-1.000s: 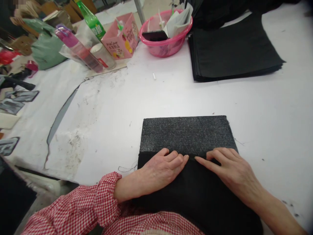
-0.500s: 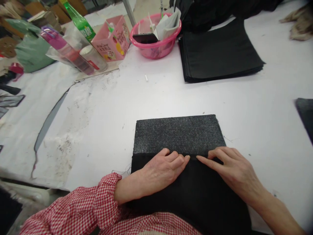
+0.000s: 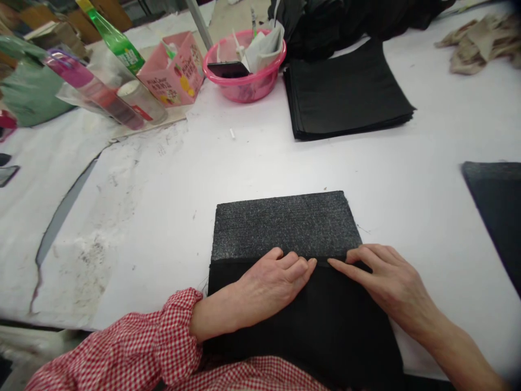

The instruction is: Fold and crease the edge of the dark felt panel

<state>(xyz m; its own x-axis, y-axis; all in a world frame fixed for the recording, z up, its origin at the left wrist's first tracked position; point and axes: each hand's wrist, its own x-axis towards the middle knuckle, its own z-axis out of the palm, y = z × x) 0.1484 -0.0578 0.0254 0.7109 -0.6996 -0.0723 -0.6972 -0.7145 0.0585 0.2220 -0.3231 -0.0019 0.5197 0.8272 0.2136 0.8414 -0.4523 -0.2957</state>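
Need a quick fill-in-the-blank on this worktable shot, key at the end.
1. The left hand and right hand both touch cloth coloured ____.
2. The checked sleeve is white and ____.
3. The basin is coloured ____.
4. In the picture, the stack of dark sheets lies on the basin's ____ side.

Missing words: black; red; pink; right.

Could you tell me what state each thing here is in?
Black cloth: laid out
Speckled grey piece: lying flat
Left hand: curled, touching cloth
Right hand: bent, touching cloth
Black sheets: stacked
Pink basin: open, filled
Pink box: open-topped
Jar: lidded
Beige cloth: crumpled
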